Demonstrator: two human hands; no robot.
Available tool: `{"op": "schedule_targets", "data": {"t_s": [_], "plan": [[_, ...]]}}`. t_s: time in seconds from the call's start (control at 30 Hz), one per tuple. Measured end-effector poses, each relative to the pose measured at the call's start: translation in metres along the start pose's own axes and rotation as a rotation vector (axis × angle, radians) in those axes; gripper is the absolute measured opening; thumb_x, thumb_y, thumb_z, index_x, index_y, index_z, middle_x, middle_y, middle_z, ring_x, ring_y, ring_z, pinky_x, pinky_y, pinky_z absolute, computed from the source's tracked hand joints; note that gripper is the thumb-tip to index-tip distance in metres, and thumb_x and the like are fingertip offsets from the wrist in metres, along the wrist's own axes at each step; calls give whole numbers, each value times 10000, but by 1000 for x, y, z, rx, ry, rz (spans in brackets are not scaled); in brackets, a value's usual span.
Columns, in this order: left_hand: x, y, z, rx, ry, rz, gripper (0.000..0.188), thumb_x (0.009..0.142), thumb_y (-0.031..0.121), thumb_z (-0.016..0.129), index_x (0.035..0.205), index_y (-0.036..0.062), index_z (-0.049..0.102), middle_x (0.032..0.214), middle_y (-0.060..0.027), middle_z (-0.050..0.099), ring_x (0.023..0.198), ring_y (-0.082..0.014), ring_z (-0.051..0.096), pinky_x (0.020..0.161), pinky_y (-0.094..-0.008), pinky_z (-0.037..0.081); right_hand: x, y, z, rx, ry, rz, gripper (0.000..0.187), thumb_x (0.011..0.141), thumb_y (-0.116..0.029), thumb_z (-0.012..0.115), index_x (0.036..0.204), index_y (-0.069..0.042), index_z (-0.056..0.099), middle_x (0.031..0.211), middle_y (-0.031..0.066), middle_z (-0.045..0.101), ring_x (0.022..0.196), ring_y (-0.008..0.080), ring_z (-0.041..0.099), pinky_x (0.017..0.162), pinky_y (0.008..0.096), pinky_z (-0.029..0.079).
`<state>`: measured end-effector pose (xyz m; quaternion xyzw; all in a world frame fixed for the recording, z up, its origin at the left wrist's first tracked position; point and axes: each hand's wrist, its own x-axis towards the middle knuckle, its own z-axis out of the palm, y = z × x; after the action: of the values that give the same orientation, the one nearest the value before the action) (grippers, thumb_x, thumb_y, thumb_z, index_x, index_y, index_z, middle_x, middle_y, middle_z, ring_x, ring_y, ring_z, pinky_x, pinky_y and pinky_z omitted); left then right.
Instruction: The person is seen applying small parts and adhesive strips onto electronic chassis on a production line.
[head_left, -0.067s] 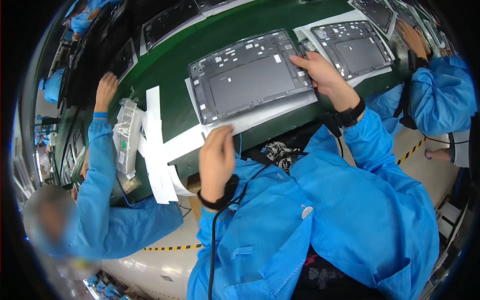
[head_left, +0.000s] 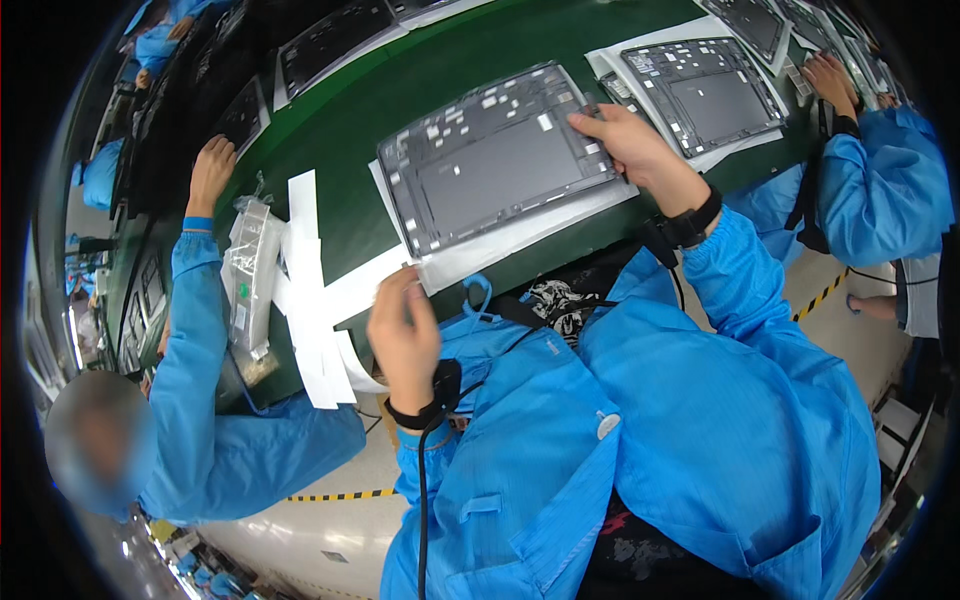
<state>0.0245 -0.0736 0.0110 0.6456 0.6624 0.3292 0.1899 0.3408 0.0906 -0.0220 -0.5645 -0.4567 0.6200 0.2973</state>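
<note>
My right hand grips the right edge of a dark tablet housing, its thumb lying over the top face. The housing has a flat grey middle panel and many small white stickers along its far side. It rests tilted above a white sheet on the green table. Just off the housing's near left corner is my left hand, its fingers bent and blurred; whether they pinch anything cannot be made out. Dark bands circle both wrists, the left one with a black cord.
White paper strips and a clear-wrapped box lie to the left. Another tablet housing sits on paper at the right. One co-worker's hand reaches in at left, another's hand at far right.
My left hand has moved a little left and down, away from my body's middle. My right hand and the housing have shifted slightly left.
</note>
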Motion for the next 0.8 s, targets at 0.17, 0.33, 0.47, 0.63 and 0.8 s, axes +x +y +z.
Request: {"op": "schedule_targets", "data": {"t_s": [0.17, 0.33, 0.47, 0.63, 0.8], "plan": [[-8, -60, 0, 440, 59, 8, 379, 911, 144, 585, 1277, 46, 586, 1385, -185, 500, 1311, -374, 431, 1079, -461, 335, -1, -6, 23, -272, 164, -123, 367, 928, -343, 603, 979, 18, 645, 685, 23, 608, 503, 90, 511, 432, 281, 396], [9, -73, -1, 403, 102, 19, 387, 910, 165, 596, 1279, 51, 587, 1392, -180, 496, 1306, -374, 436, 1068, -459, 342, -1, -1, 24, -931, 420, -381, 378, 896, -329, 624, 1066, 7, 594, 901, 246, 650, 824, 415, 634, 720, 473, 504], [16, -88, -2, 431, 206, -1, 395, 913, 205, 606, 1276, 51, 591, 1388, -174, 504, 1300, -375, 442, 1056, -458, 348, 5, -1, 19, -1047, 420, -405, 355, 909, -331, 609, 1106, -46, 531, 954, 226, 638, 906, 418, 624, 745, 487, 501], [18, -89, 2, 482, 194, -88, 463, 934, 277, 551, 1347, 70, 527, 1455, -159, 426, 1370, -364, 353, 1098, -531, 276, 9, -11, 22, -1007, 444, -381, 307, 915, -294, 602, 1056, -25, 559, 846, 259, 646, 830, 436, 623, 736, 499, 486], [17, -91, 5, 512, 248, -85, 475, 928, 285, 560, 1354, 76, 523, 1447, -165, 435, 1369, -369, 355, 1089, -550, 280, -16, -59, 49, -809, 624, -708, 319, 940, -270, 573, 846, 28, 635, 784, 174, 632, 687, 348, 578, 640, 392, 468]]}}
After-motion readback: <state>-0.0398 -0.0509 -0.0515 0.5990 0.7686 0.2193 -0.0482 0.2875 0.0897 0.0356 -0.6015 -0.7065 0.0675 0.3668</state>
